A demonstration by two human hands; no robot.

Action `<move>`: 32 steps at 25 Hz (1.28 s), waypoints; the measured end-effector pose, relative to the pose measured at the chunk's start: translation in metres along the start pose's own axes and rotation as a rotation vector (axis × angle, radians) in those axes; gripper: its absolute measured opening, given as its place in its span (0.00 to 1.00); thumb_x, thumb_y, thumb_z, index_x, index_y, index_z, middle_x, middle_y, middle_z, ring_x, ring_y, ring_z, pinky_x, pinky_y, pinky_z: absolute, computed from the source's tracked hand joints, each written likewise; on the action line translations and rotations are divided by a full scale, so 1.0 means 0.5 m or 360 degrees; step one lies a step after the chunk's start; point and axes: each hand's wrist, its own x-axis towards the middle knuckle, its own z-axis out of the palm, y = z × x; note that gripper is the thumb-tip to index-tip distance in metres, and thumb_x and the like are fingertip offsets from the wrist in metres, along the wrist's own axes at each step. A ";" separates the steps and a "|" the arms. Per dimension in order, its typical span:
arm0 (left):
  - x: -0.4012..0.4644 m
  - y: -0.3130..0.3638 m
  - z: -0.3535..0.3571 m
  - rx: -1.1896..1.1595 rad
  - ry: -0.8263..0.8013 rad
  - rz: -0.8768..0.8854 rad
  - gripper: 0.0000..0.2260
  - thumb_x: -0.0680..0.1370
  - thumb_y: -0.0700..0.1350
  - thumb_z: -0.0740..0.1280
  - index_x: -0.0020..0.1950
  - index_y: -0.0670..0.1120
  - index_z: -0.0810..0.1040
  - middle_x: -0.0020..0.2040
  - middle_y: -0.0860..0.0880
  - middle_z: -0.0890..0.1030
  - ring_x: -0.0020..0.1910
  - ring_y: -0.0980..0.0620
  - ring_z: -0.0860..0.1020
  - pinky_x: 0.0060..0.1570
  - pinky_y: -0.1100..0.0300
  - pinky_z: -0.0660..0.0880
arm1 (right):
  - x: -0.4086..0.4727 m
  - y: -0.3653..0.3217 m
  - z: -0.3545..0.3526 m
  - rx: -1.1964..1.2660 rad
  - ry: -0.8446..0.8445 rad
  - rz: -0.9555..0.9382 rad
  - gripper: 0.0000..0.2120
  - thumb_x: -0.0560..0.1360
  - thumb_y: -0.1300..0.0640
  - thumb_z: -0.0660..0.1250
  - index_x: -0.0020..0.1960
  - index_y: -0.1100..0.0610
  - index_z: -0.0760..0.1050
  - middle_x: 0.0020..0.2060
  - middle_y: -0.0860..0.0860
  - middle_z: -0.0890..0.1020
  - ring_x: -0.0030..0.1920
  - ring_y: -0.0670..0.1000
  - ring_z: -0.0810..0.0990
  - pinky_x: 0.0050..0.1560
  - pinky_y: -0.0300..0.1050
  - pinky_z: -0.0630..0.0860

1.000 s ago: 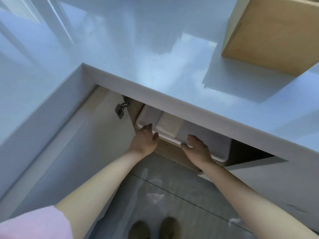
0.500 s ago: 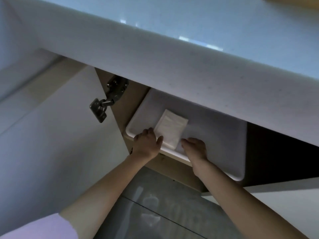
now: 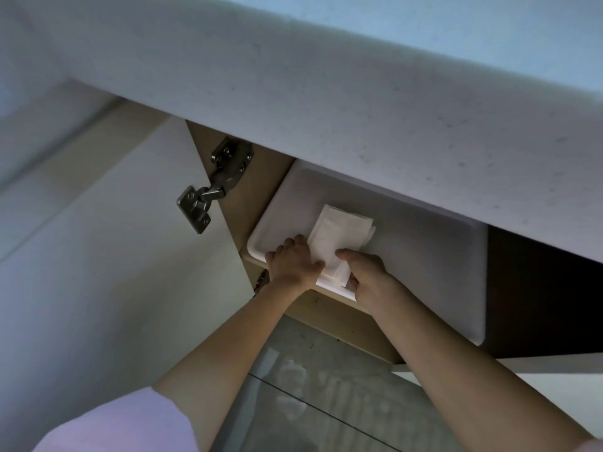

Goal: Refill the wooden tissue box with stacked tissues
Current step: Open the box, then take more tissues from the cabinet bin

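Note:
A stack of white folded tissues [image 3: 339, 228] lies in a white plastic tray [image 3: 424, 256] on a shelf inside the open cabinet under the counter. The stack's near end hangs over the tray's front rim. My left hand [image 3: 292, 261] is curled at the stack's left edge with the thumb on it. My right hand [image 3: 368, 272] pinches the near right corner, thumb on top. The wooden tissue box is out of view.
The thick white countertop edge [image 3: 326, 109] overhangs the cabinet just above the tray. The cabinet door [image 3: 114, 272] stands open at the left, with a metal hinge [image 3: 208, 197]. A glossy tiled floor [image 3: 326, 402] lies below my arms.
My head has dropped lower, so the countertop and the wooden box have left view. Both hands moved from the tray's front rim inward onto the tissue stack, whose near end now overhangs the rim.

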 end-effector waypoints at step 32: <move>-0.653 -0.030 -0.426 -0.1581 -0.0795 -0.0057 0.17 0.72 0.50 0.68 0.61 0.53 0.74 0.54 0.52 0.83 0.51 0.56 0.82 0.46 0.65 0.78 | -0.748 -0.074 -0.213 -0.1296 -0.0936 -0.0428 0.09 0.76 0.54 0.61 0.57 0.50 0.72 0.47 0.43 0.78 0.48 0.43 0.78 0.44 0.35 0.73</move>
